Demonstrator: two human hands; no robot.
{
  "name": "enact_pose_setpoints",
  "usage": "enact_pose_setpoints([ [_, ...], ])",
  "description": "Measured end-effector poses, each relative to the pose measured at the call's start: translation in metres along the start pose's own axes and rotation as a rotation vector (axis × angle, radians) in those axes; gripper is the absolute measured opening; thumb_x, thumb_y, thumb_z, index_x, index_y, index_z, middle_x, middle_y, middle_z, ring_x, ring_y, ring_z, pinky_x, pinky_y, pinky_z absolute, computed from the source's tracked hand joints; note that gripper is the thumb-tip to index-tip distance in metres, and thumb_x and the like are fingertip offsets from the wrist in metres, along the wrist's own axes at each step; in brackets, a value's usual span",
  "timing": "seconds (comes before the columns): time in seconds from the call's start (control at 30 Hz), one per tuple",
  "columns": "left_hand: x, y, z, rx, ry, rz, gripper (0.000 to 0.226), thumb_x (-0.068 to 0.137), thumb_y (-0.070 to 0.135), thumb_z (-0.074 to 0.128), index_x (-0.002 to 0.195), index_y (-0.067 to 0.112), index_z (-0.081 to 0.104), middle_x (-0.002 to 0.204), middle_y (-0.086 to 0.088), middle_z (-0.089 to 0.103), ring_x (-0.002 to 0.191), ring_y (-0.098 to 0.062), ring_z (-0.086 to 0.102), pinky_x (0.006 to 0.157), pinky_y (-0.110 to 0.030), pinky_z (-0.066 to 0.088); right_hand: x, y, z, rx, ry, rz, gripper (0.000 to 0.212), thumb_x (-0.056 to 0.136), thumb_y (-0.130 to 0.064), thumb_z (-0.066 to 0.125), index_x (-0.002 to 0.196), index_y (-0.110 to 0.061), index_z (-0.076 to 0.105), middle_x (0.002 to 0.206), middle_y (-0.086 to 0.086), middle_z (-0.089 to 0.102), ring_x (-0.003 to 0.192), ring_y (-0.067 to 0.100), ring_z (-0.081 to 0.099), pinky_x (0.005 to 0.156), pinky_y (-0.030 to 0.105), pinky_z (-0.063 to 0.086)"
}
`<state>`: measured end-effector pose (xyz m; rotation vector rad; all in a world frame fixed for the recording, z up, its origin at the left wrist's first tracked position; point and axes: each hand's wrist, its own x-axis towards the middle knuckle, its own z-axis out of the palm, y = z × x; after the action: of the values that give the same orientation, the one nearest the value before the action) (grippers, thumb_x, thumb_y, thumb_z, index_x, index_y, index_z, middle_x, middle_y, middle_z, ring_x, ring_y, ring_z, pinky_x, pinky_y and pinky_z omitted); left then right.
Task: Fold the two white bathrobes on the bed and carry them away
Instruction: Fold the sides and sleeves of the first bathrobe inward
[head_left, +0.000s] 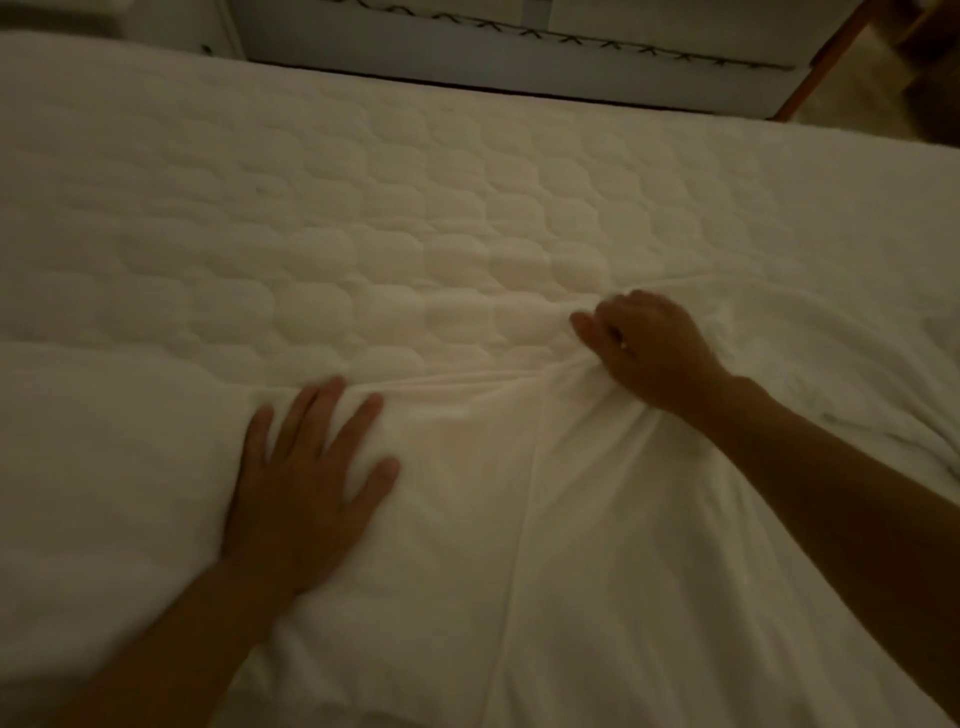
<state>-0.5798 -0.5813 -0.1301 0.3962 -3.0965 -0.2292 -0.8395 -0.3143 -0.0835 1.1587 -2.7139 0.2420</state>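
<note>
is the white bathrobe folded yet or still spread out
Spread, not folded: the white bathrobe lies flat on the quilted bed, bunched only under the right hand.

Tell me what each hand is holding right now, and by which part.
The right hand pinches a gathered bunch at the far edge of the white bathrobe. The left hand holds nothing; it lies flat, pressing the same cloth down.

Under the flat fingers (332, 410) of the left hand (306, 488) the white bathrobe (467, 519) is soft, matt cloth, smooth between its creases, and it bunches into fine folds where the right hand (649, 348) pinches it. Just beyond both sets of fingertips the bed (363, 208) shows a quilted, padded fabric, matt and puffed between stitched lines. Far past the fingers, a wooden leg (821, 57) looks smooth and reddish-brown.
</note>
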Motion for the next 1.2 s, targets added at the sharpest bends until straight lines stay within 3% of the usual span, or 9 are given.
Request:
enact_pose_setpoints([
  [0.13,0.033,-0.002,-0.015,0.065,0.091,0.016,0.059,0.096,0.063,0.034,0.137,0.027,0.059,0.132,-0.01,0.062,0.119,-0.032,0.06,0.105,-0.054,0.038,-0.019,-0.023,0.004,-0.002,-0.16,-0.057,0.049,0.098,-0.061,0.027,0.067,-0.026,0.044,0.066,-0.003,0.049,0.067,0.022,0.051,0.068,0.038,0.048],
  [0.33,0.04,-0.043,0.008,0.078,0.016,-0.016,0.064,0.094,0.065,0.02,0.152,0.041,0.036,0.164,-0.007,0.027,0.149,-0.029,0.028,0.121,-0.057,0.014,0.005,-0.018,0.023,-0.231,-0.075,0.19,0.071,0.102,-0.057,0.022,0.065,-0.012,0.063,0.073,0.015,0.068,0.068,0.036,0.066,0.064,0.039,0.048],
  [0.57,0.043,-0.036,0.016,0.033,0.096,-0.019,0.06,0.096,0.061,0.028,0.151,0.038,0.037,0.162,-0.008,0.029,0.148,-0.03,0.029,0.12,-0.056,0.017,-0.001,-0.029,0.034,-0.259,-0.053,0.343,0.059,0.101,-0.055,0.029,0.097,-0.012,0.069,0.103,0.018,0.069,0.102,0.038,0.059,0.093,0.047,0.039],
  [0.67,0.042,-0.035,0.01,0.023,0.097,-0.01,0.061,0.096,0.061,0.027,0.151,0.037,0.037,0.162,-0.009,0.028,0.147,-0.031,0.03,0.12,-0.055,0.016,-0.031,-0.073,0.006,-0.089,0.081,0.405,0.054,0.1,-0.058,0.035,0.141,-0.025,0.049,0.15,0.011,0.045,0.14,0.029,0.038,0.115,0.05,0.017],
  [0.73,0.042,-0.034,0.008,0.019,0.081,-0.005,0.062,0.096,0.061,0.026,0.151,0.037,0.038,0.162,-0.009,0.028,0.148,-0.032,0.029,0.119,-0.057,0.016,-0.077,-0.094,-0.002,-0.056,-0.059,0.421,0.073,0.095,-0.071,0.029,0.158,-0.037,0.013,0.167,0.008,0.005,0.154,0.023,0.004,0.12,0.051,-0.008],
  [0.8,0.043,-0.036,0.006,0.02,0.065,-0.009,0.063,0.095,0.062,0.024,0.151,0.038,0.037,0.162,-0.009,0.028,0.148,-0.032,0.028,0.119,-0.058,0.015,-0.123,-0.078,-0.001,-0.135,-0.265,0.493,0.078,0.089,-0.08,0.014,0.156,-0.044,-0.007,0.167,0.003,-0.014,0.154,0.021,-0.012,0.12,0.058,-0.011],
  [0.93,0.044,-0.037,0.01,0.038,-0.01,-0.031,0.065,0.093,0.066,0.018,0.153,0.043,0.028,0.164,-0.006,0.022,0.15,-0.03,0.021,0.12,-0.057,0.011,-0.143,-0.045,0.0,-0.033,-0.264,0.831,0.074,0.093,-0.075,0.012,0.156,-0.043,-0.008,0.168,0.006,-0.012,0.154,0.026,-0.009,0.119,0.064,0.0],
  [1.13,0.043,-0.011,-0.015,0.148,-0.062,-0.072,0.067,0.095,0.05,0.018,0.156,0.024,0.028,0.165,-0.016,0.019,0.151,-0.041,0.016,0.116,-0.071,0.005,-0.187,-0.126,-0.044,-0.041,-0.281,0.642,0.076,0.096,-0.073,0.014,0.154,-0.039,-0.02,0.162,0.004,-0.031,0.15,0.023,-0.027,0.118,0.053,-0.021],
  [1.2,0.04,0.038,-0.029,0.121,0.032,0.08,0.068,0.091,0.038,0.03,0.154,0.014,0.033,0.164,-0.019,0.022,0.149,-0.045,0.019,0.114,-0.072,0.007,-0.205,-0.133,-0.045,-0.034,-0.356,0.656,0.074,0.096,-0.072,0.011,0.155,-0.038,-0.019,0.163,0.005,-0.029,0.15,0.024,-0.027,0.118,0.054,-0.019],
])
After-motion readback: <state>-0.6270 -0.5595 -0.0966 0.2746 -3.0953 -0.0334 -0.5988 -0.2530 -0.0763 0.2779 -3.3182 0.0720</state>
